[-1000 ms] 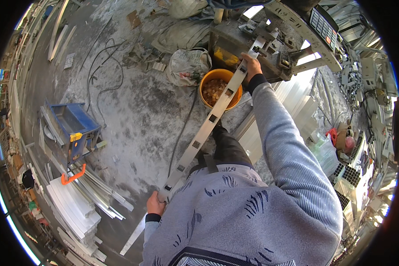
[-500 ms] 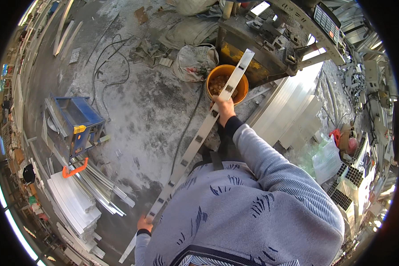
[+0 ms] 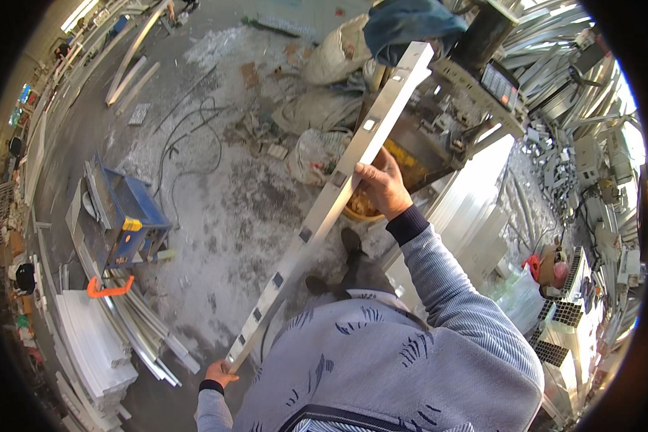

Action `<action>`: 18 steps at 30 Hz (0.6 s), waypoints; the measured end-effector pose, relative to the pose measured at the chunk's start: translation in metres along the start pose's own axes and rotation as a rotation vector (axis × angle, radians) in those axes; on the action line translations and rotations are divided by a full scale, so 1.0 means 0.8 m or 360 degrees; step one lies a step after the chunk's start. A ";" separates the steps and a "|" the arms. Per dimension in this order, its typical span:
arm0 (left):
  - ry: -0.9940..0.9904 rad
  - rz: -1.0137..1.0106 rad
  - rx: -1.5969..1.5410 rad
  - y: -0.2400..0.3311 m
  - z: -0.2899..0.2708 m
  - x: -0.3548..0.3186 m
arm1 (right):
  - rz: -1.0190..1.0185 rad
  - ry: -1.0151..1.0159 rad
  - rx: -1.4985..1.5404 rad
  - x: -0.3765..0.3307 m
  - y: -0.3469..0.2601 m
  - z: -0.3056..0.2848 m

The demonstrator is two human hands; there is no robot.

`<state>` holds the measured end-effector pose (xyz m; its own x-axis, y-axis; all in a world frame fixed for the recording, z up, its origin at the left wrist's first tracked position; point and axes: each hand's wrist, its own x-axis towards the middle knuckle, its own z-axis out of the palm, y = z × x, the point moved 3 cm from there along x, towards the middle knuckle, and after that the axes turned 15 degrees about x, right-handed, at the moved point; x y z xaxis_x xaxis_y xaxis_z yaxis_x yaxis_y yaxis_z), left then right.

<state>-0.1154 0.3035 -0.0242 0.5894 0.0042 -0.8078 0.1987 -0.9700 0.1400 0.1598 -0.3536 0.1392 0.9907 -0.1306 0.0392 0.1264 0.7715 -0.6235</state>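
A long silvery metal bar (image 3: 327, 209) with square cut-outs along it slants across my front. Its far end rises at the upper right, and its near end is low on the left. My right hand (image 3: 386, 186) is closed around the bar above its middle, thumb on top. Down by the near end, my left hand (image 3: 218, 375) grips it with the fingers partly hidden. Behind my right hand stands an orange bucket (image 3: 366, 218) with brownish bits inside, mostly covered by the hand and bar.
A blue machine (image 3: 133, 201) with an orange handle (image 3: 110, 288) stands at left, beside stacked metal profiles (image 3: 97, 338). A workbench (image 3: 475, 90) is at upper right, with long profiles (image 3: 446, 209) beside it. A cable (image 3: 167, 151) and sacks (image 3: 317, 108) lie on the dusty floor.
The bar's far end has swung up and away from above the bucket, toward the workbench. Both hands still hold it. The view has shifted, and my feet now show.
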 end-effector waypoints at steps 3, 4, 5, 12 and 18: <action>0.0159 0.0266 0.0065 0.054 -0.014 0.035 | -0.0215 0.0264 -0.0302 0.039 -0.049 0.012; 0.0225 0.0351 0.0071 0.071 -0.019 0.043 | -0.0368 0.0210 -0.0329 0.052 -0.064 0.017; 0.0209 0.0377 -0.0184 0.087 -0.021 0.048 | -0.0364 0.0359 -0.0478 0.065 -0.080 0.014; 0.0080 0.0352 -0.0856 0.195 -0.053 0.074 | -0.0608 0.1002 -0.1582 0.142 -0.154 -0.008; -0.0219 0.0740 -0.0795 0.252 -0.080 0.108 | -0.0519 0.0821 -0.1008 0.178 -0.163 -0.039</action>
<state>0.0258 0.1242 -0.0290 0.6024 -0.4474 -0.6611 0.3058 -0.6357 0.7088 0.2827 -0.4920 0.2015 0.7442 -0.6674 0.0288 0.1955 0.1763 -0.9647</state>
